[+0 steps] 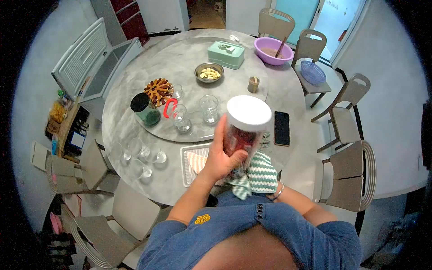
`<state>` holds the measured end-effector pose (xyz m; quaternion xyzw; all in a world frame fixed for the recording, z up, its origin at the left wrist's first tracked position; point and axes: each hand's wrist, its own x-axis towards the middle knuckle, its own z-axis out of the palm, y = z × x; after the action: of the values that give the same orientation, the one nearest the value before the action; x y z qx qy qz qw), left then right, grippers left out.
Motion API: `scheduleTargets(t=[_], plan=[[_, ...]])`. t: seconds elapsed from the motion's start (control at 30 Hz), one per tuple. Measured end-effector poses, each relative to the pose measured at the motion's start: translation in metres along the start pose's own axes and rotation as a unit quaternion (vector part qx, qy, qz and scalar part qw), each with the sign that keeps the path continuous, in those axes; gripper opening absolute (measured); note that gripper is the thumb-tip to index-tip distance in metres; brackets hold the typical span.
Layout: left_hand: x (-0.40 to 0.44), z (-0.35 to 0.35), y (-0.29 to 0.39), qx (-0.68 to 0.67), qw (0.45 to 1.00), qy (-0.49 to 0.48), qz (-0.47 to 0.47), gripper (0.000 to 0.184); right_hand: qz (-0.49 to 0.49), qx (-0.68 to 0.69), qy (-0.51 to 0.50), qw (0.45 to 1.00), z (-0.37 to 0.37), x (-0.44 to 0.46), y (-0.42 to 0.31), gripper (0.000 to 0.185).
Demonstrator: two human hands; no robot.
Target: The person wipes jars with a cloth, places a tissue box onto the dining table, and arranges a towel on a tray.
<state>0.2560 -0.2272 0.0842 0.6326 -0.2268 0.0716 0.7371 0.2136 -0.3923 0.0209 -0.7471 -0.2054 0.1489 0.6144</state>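
My left hand [223,157] is wrapped round a clear jar [243,137] with a white lid [249,112] and dark red contents, held up over the table's near edge. A green and white striped cloth [262,174] lies against the jar's lower part. It covers my right hand, whose fingers are hidden; only the wrist with a bracelet shows. Beneath the jar, a white tray [185,168] holds an orange and white striped cloth [196,162].
On the round table [171,184] stand several glasses [156,155], a black-lidded jar [145,109], a brown trivet [158,92], a metal bowl [209,72], a green box [226,55], a purple basin [273,50] and a phone [282,128]. Chairs [344,175] surround it.
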Motion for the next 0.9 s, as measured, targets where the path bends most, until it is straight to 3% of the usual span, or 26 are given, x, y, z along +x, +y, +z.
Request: scheduleTargets(t=[0.07, 0.1, 0.17, 0.2, 0.27, 0.3, 0.4, 0.43, 0.47, 0.5, 0.57, 0.7, 0.77, 0.8, 0.83, 0.9], plan=[[0.002, -0.003, -0.002, -0.063, 0.997, 0.027, -0.046, 0.099, -0.083, -0.036, -0.001, 0.996, 0.001, 0.004, -0.012, 0.036], [0.003, -0.005, 0.001, -0.065, 0.996, 0.045, -0.042, 0.094, -0.009, 0.012, -0.014, 1.0, 0.0, 0.008, -0.021, 0.038], [0.005, -0.01, -0.001, -0.041, 0.994, 0.098, 0.001, 0.086, -0.014, 0.223, -0.025, 0.974, -0.011, 0.007, 0.002, 0.039], [0.008, -0.011, 0.004, -0.05, 0.991, 0.126, 0.001, 0.074, -0.016, 0.323, -0.031, 0.946, -0.016, 0.006, 0.014, 0.04], [0.007, -0.015, -0.002, -0.047, 0.99, 0.131, -0.024, 0.069, -0.002, 0.408, 0.045, 0.912, -0.029, 0.015, -0.001, 0.036], [0.007, -0.016, -0.008, -0.044, 0.989, 0.135, -0.048, 0.065, -0.039, 0.161, 0.172, 0.971, -0.033, 0.013, -0.018, 0.033], [0.002, -0.004, -0.012, -0.12, 0.98, 0.126, -0.1, 0.06, -0.055, 0.06, 0.192, 0.978, -0.034, 0.042, -0.049, 0.036], [0.0, 0.002, -0.012, -0.168, 0.968, 0.122, -0.138, 0.06, -0.089, -0.036, 0.193, 0.977, -0.022, 0.046, -0.06, 0.043], [-0.001, 0.008, -0.015, -0.127, 0.977, 0.1, -0.137, 0.058, -0.122, -0.13, 0.201, 0.963, -0.01, 0.051, -0.072, 0.049], [-0.008, 0.01, -0.03, -0.173, 0.975, 0.097, -0.099, 0.057, -0.23, -0.266, 0.227, 0.908, 0.004, 0.043, -0.073, 0.056], [-0.002, 0.012, -0.011, -0.225, 0.956, 0.093, -0.164, 0.057, -0.202, -0.255, 0.193, 0.926, 0.0, 0.043, -0.07, 0.065], [-0.01, 0.015, -0.028, -0.273, 0.937, 0.051, -0.213, 0.054, -0.172, -0.116, 0.256, 0.944, -0.015, 0.057, -0.077, 0.063], [-0.011, 0.01, -0.003, -0.167, 0.967, -0.082, -0.177, 0.06, -0.139, 0.072, 0.224, 0.962, -0.035, 0.062, -0.091, 0.058], [-0.014, 0.009, -0.003, -0.191, 0.958, -0.101, -0.189, 0.062, -0.11, 0.131, 0.152, 0.974, -0.047, 0.064, -0.096, 0.054], [-0.019, 0.013, -0.01, -0.29, 0.929, -0.062, -0.221, 0.056, -0.079, 0.189, 0.078, 0.976, -0.057, 0.064, -0.1, 0.05], [-0.024, 0.006, -0.019, -0.39, 0.849, -0.08, -0.348, 0.05, -0.039, 0.232, 0.031, 0.972, -0.066, 0.063, -0.102, 0.042]])
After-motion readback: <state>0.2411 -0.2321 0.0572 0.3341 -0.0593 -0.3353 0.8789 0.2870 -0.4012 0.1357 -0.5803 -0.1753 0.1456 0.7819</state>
